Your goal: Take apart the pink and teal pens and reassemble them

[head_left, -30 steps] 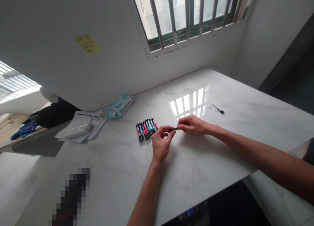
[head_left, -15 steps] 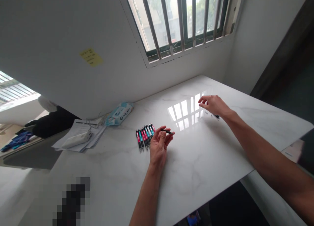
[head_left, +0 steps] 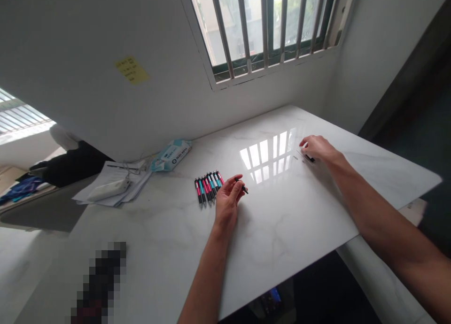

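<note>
L hand (head_left: 227,199) w/ short black tubular pen piece (head_left: 244,188); R hand (head_left: 319,148) at slim black-and-white pen parts (head_left: 310,158).
L fingers pinched on the piece, over the white marbled desk (head_left: 282,230), just beside red, teal & white pens (head_left: 207,188) in a row; its long axis slants far-L to near-R, lower end pointing near-R. Slim parts lie on desk right by R fingers, approx. same slant; R hand's nearer, L well apart. R fingers bent, tips partly hidden: can't tell if they grip anything.
</note>
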`<action>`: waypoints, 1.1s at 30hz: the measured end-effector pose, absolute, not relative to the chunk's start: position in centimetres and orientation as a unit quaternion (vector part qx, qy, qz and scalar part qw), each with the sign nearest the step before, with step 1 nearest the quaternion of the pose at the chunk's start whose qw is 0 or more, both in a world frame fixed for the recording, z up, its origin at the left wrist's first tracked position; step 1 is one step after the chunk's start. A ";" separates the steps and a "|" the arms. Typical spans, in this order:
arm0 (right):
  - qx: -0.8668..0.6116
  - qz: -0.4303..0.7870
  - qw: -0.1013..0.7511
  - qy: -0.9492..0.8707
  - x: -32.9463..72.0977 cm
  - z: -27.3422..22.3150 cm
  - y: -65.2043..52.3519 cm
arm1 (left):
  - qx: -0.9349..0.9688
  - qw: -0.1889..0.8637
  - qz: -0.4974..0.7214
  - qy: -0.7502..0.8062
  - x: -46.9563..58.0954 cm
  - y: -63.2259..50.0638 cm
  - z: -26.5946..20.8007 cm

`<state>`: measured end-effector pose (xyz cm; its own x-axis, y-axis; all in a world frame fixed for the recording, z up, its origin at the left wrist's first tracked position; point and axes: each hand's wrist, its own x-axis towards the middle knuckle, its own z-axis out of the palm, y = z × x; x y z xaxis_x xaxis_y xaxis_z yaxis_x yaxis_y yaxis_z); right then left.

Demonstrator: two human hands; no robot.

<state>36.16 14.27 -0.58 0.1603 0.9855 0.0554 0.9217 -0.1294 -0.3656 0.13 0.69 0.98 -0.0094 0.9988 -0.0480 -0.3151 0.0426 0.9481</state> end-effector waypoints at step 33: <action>-0.548 0.197 0.390 -0.713 30.4 2.0 5.6 | 0.500 0.557 0.501 0.434 0.8 0.5 0.0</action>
<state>30.40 5.58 2.00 -0.0949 0.9353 0.3410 0.6277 0.3221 -0.7087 0.84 0.48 -0.04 0.1209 0.9925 0.0177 -0.1254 -0.0024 0.9921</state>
